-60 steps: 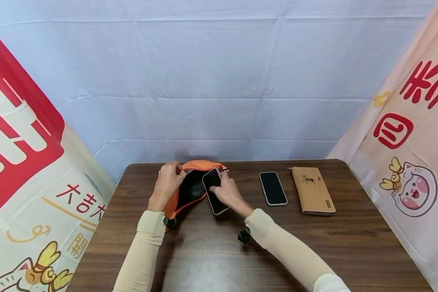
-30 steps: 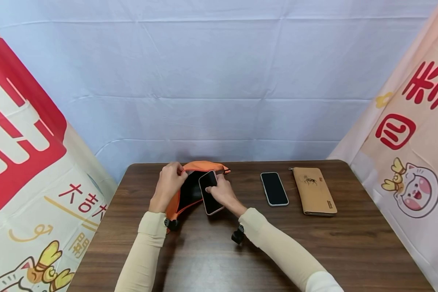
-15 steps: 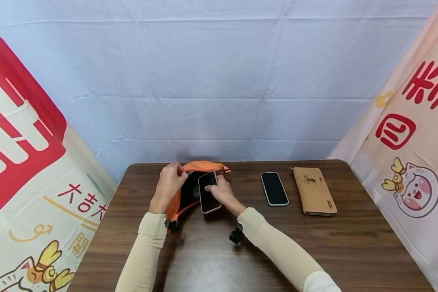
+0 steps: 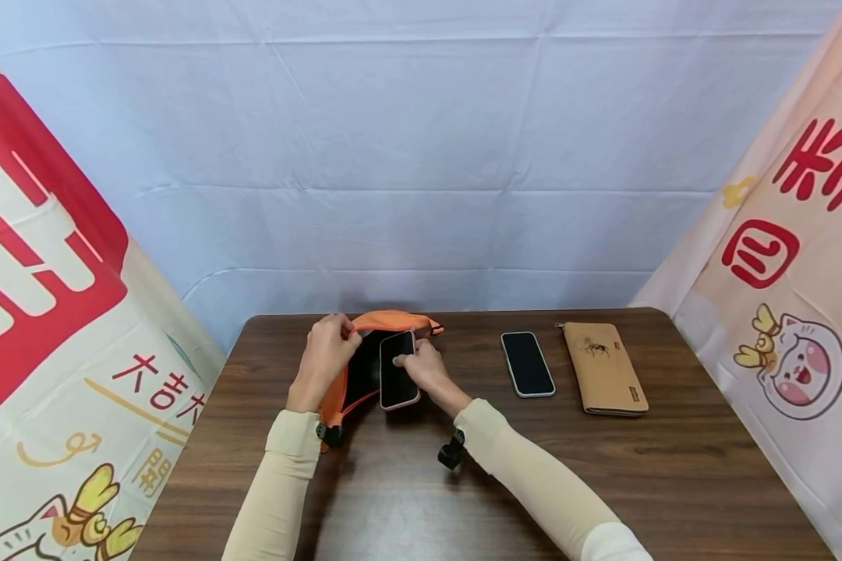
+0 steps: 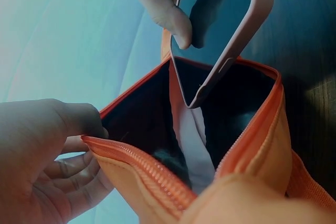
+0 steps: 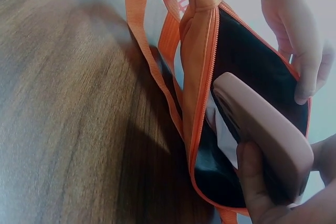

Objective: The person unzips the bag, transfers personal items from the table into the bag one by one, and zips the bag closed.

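Observation:
An orange zippered waist bag (image 4: 334, 396) with a dark lining stands unzipped at the back left of the table. My left hand (image 4: 324, 354) pinches its zipper edge between thumb and fingers, holding the mouth wide. In my right hand (image 4: 429, 368) is a smartphone (image 4: 398, 382) in a pale pink case, with the thumb on the screen side. One end of the phone (image 5: 231, 51) dips into the mouth of the bag in the left wrist view. Something white (image 5: 197, 145), perhaps an inner divider, shows inside, and the bottom of the bag is hidden.
A second smartphone (image 4: 527, 364) with a pale rim lies screen up on the wooden table (image 4: 407, 499), right of my right hand. Beyond it lies a tan wallet (image 4: 603, 366). An orange strap (image 6: 157, 72) trails from the bag. A white cloth (image 4: 407, 156) hangs behind the table.
My right hand has brought the pink-cased phone left, over the bag's mouth, and turned it more upright in the view. My left hand keeps its hold on the bag's edge.

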A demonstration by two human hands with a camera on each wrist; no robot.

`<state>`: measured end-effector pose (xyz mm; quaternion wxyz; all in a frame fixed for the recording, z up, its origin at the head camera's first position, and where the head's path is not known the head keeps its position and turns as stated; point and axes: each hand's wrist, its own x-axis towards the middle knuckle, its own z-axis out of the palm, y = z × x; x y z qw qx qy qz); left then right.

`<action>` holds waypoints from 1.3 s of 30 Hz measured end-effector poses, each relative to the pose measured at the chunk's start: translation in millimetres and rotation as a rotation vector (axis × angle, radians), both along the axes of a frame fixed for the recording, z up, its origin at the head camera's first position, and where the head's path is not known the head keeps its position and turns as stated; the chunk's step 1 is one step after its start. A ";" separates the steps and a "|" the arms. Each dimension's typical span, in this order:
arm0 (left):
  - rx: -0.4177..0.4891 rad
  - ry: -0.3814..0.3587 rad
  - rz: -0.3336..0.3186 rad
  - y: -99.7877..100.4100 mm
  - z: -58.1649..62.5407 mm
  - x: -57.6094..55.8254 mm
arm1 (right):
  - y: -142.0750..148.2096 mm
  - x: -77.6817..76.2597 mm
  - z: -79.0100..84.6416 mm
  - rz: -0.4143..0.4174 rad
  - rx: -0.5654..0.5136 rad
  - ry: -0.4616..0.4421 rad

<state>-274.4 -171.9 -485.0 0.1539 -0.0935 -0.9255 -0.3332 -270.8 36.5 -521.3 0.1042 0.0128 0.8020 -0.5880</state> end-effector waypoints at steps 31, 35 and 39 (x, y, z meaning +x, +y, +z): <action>0.003 0.008 -0.007 0.2 0.3 0.3 | -8.2 0.6 1.9 -0.023 -0.114 -0.051; 0.003 0.007 -0.006 0.2 -0.4 0.1 | -10.2 -0.1 2.0 -0.016 -0.131 -0.070; 0.000 0.006 -0.005 0.1 -1.5 -0.1 | -11.7 0.6 2.2 -0.005 -0.162 -0.081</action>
